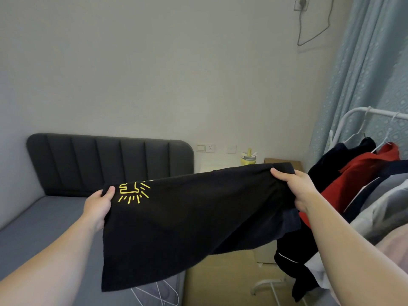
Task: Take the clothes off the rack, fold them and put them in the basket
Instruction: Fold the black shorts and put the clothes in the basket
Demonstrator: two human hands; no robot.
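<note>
Your left hand [99, 204] and right hand [295, 188] each pinch an end of the black shirt [194, 221], stretched mid-frame above the bed [44, 228]; the rack [353, 115] stands at right.

Black shirt [194, 221] with yellow print hangs stretched above bed.

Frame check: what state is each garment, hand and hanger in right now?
Black garment: off the rack, held spread out, not yet folded.
Left hand: grips its left corner.
Right hand: grips its right corner.
Red garment: hanging on the rack.
White hangers: bare, lying on the bed.
</note>
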